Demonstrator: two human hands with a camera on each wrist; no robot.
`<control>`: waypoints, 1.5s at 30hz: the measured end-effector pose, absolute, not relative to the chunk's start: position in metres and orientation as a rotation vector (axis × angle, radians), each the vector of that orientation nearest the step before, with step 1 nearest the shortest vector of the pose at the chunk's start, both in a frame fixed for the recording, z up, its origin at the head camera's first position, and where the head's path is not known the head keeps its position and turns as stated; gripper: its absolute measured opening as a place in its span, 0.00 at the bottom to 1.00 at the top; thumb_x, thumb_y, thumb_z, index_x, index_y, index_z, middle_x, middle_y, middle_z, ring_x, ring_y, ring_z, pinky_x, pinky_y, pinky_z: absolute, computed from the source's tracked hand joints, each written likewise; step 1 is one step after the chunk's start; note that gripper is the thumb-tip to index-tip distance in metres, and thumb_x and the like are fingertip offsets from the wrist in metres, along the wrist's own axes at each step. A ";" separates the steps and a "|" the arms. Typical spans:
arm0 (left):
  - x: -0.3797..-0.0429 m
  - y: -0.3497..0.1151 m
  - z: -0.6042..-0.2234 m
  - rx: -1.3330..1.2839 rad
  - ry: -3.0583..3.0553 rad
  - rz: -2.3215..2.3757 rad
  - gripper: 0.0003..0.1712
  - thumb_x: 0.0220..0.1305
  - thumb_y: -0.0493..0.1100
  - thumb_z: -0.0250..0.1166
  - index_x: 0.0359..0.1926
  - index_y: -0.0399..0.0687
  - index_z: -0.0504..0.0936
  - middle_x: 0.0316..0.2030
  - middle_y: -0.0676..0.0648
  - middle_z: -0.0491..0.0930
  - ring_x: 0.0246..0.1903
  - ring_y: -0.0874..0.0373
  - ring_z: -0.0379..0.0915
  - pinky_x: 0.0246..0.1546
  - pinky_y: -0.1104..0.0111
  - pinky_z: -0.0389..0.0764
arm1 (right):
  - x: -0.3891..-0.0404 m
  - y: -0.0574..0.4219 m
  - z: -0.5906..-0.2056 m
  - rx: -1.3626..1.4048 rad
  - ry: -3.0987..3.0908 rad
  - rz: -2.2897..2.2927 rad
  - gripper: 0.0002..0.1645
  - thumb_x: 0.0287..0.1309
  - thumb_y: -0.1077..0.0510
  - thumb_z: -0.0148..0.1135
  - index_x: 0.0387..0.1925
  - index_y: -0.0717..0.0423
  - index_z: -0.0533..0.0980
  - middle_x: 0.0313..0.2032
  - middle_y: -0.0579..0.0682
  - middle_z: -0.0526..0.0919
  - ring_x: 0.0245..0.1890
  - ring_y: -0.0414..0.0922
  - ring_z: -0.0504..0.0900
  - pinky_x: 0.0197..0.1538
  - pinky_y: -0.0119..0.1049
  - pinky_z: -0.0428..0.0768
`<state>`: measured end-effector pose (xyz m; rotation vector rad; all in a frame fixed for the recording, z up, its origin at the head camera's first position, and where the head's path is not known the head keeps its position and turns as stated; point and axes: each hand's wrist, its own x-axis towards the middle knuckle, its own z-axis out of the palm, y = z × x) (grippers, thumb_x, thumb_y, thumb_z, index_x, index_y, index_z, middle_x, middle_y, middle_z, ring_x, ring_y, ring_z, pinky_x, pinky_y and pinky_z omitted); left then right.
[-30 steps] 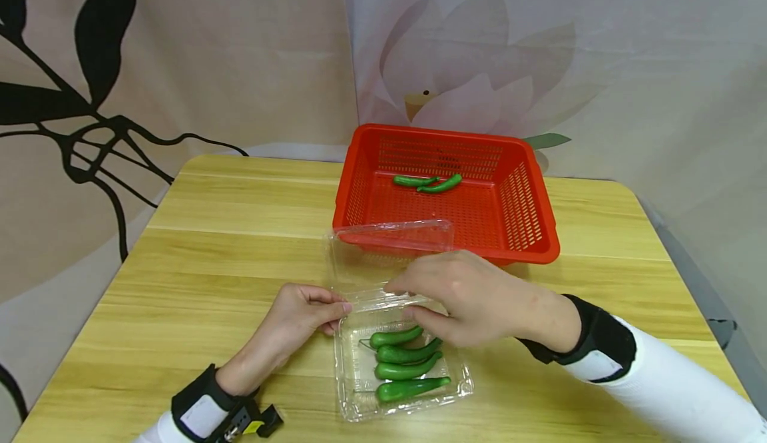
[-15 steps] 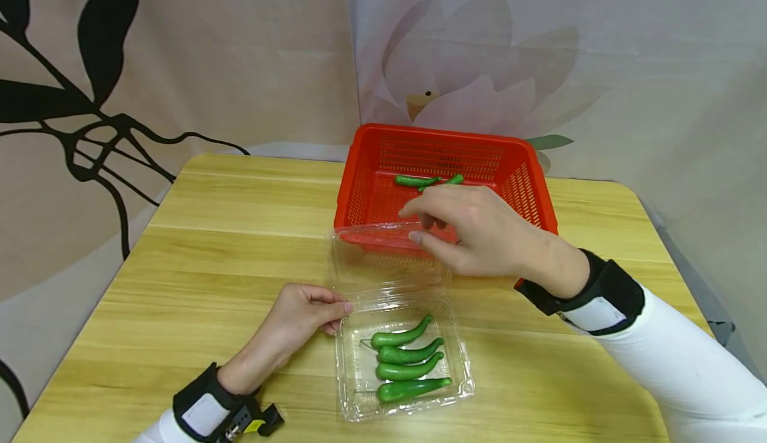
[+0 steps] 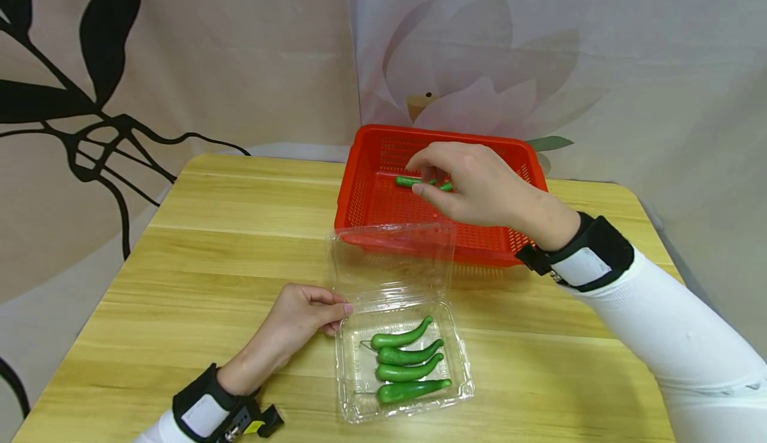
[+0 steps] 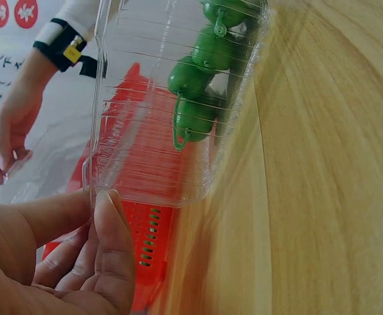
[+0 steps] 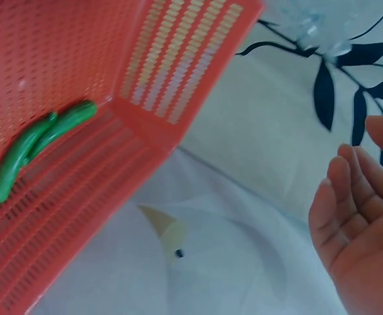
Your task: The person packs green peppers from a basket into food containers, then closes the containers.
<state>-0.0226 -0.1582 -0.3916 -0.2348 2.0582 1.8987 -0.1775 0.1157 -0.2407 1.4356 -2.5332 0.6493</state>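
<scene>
My left hand (image 3: pixel 305 316) pinches the left edge of a clear plastic clamshell box (image 3: pixel 340 376) near its hinge. Several green chili peppers (image 3: pixel 410 355) lie side by side in the box's near half; their stem ends face the camera in the left wrist view. The clear lid (image 3: pixel 389 266) is folded back, its far end overlapping the basket's front. My right hand (image 3: pixel 479 186) hovers over the red plastic basket (image 3: pixel 371 206) with loosely bent fingers and nothing in them. Two green peppers (image 5: pixel 24 151) lie together on the basket floor, partly covered by that hand in the head view.
The wooden table (image 3: pixel 240 243) bears the box and, at its back edge, the basket. Behind it hangs a printed cloth (image 3: pixel 269 50) with dark leaves and a pale lotus. Black straps (image 3: pixel 593 256) with small cameras wrap both wrists.
My right hand has moved from beside the box's hinge, up and away over the basket. The left hand keeps its pinch on the box, and the peppers in the box have hardly moved.
</scene>
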 end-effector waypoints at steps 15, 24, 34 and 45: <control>-0.020 -0.156 -0.389 -0.235 2.064 1.892 0.11 0.63 0.34 0.76 0.41 0.29 0.88 0.31 0.39 0.88 0.24 0.56 0.81 0.28 0.67 0.87 | -0.237 0.118 -0.253 1.250 -2.851 0.446 0.20 0.68 0.55 0.68 0.56 0.63 0.81 0.46 0.56 0.85 0.42 0.52 0.79 0.51 0.48 0.81; -0.019 -0.155 -0.390 -0.239 2.065 1.891 0.10 0.63 0.35 0.76 0.41 0.29 0.89 0.32 0.39 0.88 0.24 0.56 0.81 0.28 0.67 0.87 | -0.269 0.108 -0.273 1.266 -2.994 0.272 0.23 0.68 0.55 0.67 0.59 0.64 0.80 0.53 0.60 0.85 0.49 0.55 0.82 0.60 0.52 0.81; -0.018 -0.152 -0.389 -0.227 2.061 1.910 0.11 0.63 0.34 0.75 0.41 0.28 0.89 0.31 0.39 0.88 0.24 0.57 0.81 0.28 0.68 0.86 | -0.293 0.092 -0.300 1.245 -3.153 0.072 0.23 0.70 0.52 0.65 0.59 0.61 0.80 0.46 0.56 0.86 0.43 0.53 0.81 0.53 0.49 0.83; -0.021 -0.147 -0.392 -0.228 2.051 1.909 0.11 0.63 0.35 0.76 0.41 0.29 0.89 0.30 0.39 0.87 0.24 0.57 0.81 0.28 0.67 0.86 | -0.301 0.092 -0.330 1.272 -3.207 -0.148 0.17 0.68 0.55 0.70 0.51 0.62 0.82 0.40 0.57 0.87 0.37 0.53 0.81 0.49 0.49 0.84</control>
